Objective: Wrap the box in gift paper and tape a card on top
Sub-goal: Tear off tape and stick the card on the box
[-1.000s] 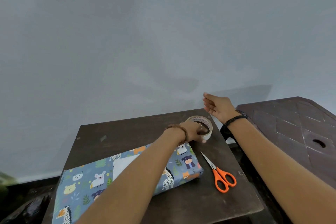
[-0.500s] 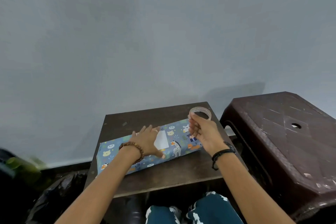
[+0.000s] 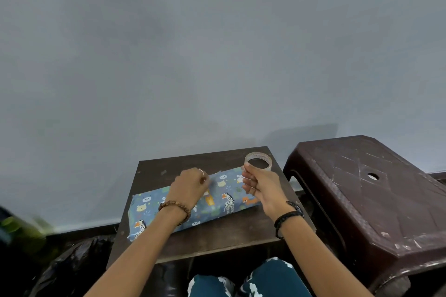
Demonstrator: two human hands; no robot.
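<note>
While the wrapped box [image 3: 193,207] lies across the small table [image 3: 217,243], my left hand [image 3: 187,188] rests curled on its top, hiding the card. My right hand [image 3: 259,182] seems to pinch tape; if so, it could curl and stick to itself.

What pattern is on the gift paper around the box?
Blue gift paper printed with cartoon animals: giraffes, bears and foxes among small leaves. The head view, the only one, shows it.

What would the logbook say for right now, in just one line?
wrapped box on small table | left hand on box top | right hand raised, fingers curled | tape roll behind right hand | card hidden
</note>
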